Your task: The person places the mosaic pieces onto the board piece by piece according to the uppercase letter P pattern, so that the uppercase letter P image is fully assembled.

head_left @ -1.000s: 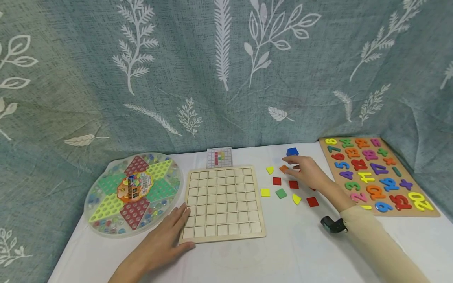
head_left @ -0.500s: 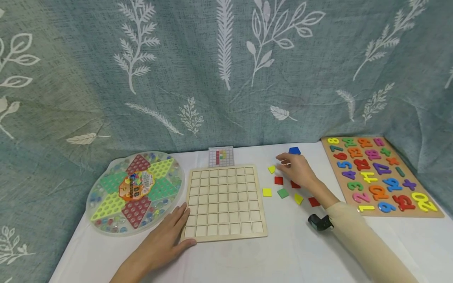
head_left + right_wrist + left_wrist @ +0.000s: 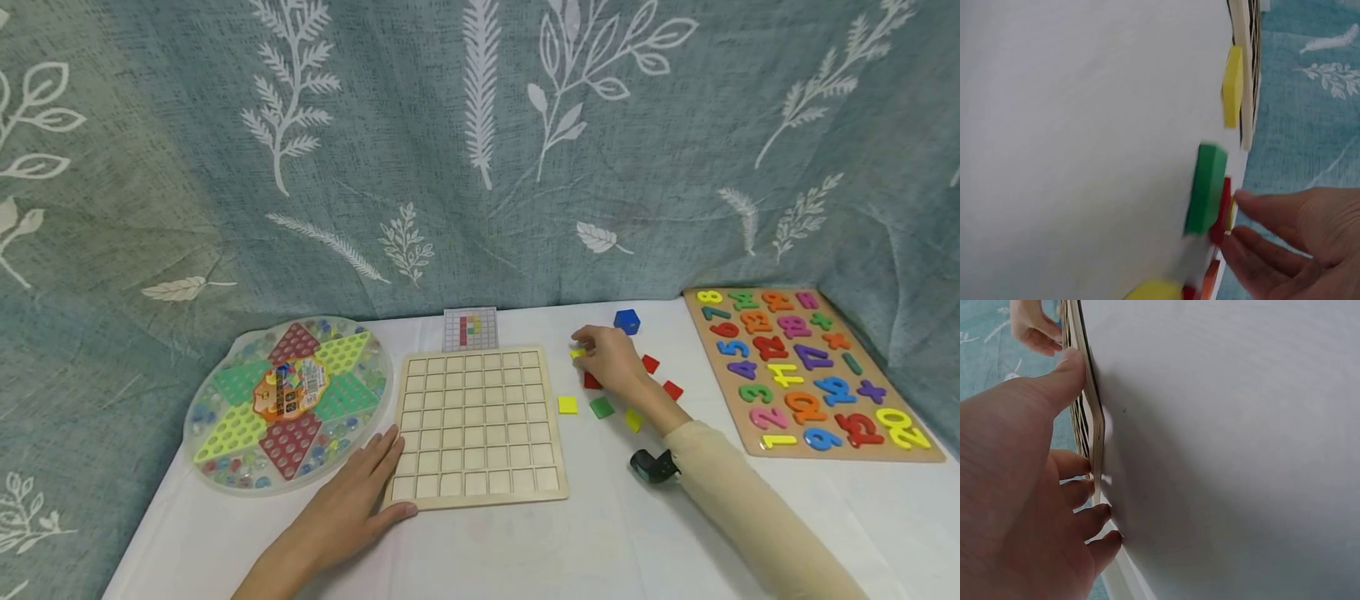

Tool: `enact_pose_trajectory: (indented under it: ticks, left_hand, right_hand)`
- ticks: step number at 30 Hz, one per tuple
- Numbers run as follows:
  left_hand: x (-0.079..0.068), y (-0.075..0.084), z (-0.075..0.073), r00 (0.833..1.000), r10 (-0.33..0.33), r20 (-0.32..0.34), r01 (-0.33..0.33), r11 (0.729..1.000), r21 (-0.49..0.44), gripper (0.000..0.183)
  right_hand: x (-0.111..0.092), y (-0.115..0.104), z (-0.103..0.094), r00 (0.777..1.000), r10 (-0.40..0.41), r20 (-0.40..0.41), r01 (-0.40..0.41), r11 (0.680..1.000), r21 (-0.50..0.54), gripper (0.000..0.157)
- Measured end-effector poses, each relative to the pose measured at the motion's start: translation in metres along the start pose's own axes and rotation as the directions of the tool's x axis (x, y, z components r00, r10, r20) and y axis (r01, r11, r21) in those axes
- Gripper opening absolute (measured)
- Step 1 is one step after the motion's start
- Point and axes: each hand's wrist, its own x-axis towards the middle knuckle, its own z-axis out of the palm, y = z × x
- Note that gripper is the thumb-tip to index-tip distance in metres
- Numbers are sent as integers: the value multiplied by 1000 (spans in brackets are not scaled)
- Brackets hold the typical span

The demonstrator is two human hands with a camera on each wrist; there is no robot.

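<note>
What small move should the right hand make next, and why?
Probably pinch the yellow piece at its fingertips: the right hand is right there with thumb and fingers apart, while the left hand rests at the edge of the wooden board.

The left hand [image 3: 348,504] rests nearer the table's [image 3: 480,550] left edge, its thumb spread wide from the fingers, while the right arm [image 3: 658,406], in a pale sleeve [image 3: 750,492], stretches toward the far edge, the right hand's [image 3: 609,354] fingers bent and its thumb apart.

Open cloth [image 3: 517,554] nearside, tiles [image 3: 602,407] beside grid board [image 3: 474,437]
</note>
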Motion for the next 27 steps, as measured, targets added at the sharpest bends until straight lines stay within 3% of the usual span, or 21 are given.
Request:
enact_pose_trajectory:
  ticks: [8, 11, 20, 27]
  left_hand:
    - [1, 2, -4, 1000, 2, 5, -2, 1000, -30, 85]
    - [1, 2, -3, 1000, 0, 4, 0, 999, -35, 84]
    - [-1, 2, -1, 1000, -9, 13, 9, 999, -37, 85]
    - [-1, 1, 2, 1000, -6, -7, 5, 1000, -31, 85]
  right_hand:
    - [6, -13, 0, 989, 150, -6, -150, 987, -49, 36]
    - [8, -13, 0, 987, 158, -9, -158, 987, -42, 36]
    - [11, -9, 7, 996, 65, -68, -63, 998, 31, 24]
    - [13, -18, 5, 995, -21, -103, 31, 995, 98, 27]
